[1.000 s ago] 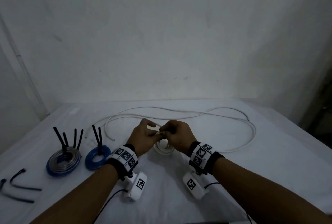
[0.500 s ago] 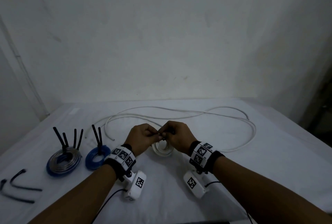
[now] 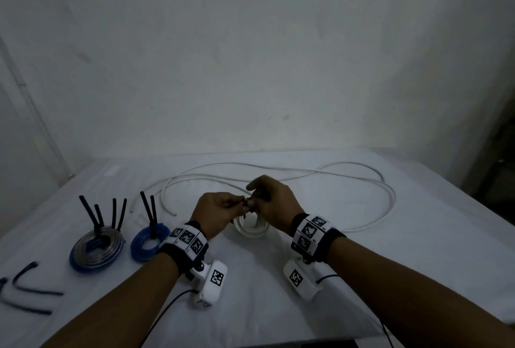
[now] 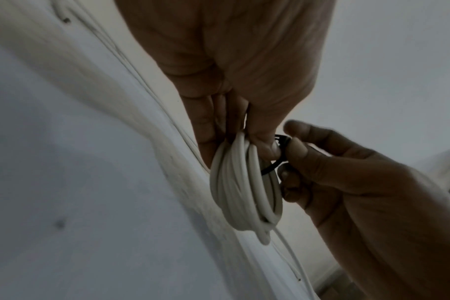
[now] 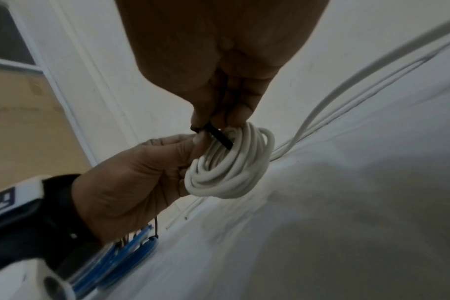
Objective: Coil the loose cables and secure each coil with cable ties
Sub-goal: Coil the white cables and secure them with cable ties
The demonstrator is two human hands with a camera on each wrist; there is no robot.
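A small white cable coil (image 3: pixel 250 230) hangs between my hands just above the white table (image 3: pixel 418 250). My left hand (image 3: pixel 223 208) grips the top of the coil (image 4: pixel 242 182), its thumb against the head of a black cable tie (image 4: pixel 280 142). My right hand (image 3: pixel 267 202) pinches the black tie (image 5: pixel 219 138), which passes through the coil (image 5: pixel 231 166). The rest of the white cable (image 3: pixel 278 173) trails loose in wide loops over the far half of the table.
Two tied coils lie at the left, a grey-blue one (image 3: pixel 96 247) and a blue one (image 3: pixel 149 241), with black tie tails standing up. Loose black ties (image 3: pixel 28 289) lie at the near left edge. A wall stands behind the table.
Both hands stay at the coil. The left forefinger has come down onto the tie, and the right hand has shifted slightly up with its forefinger now lifted.
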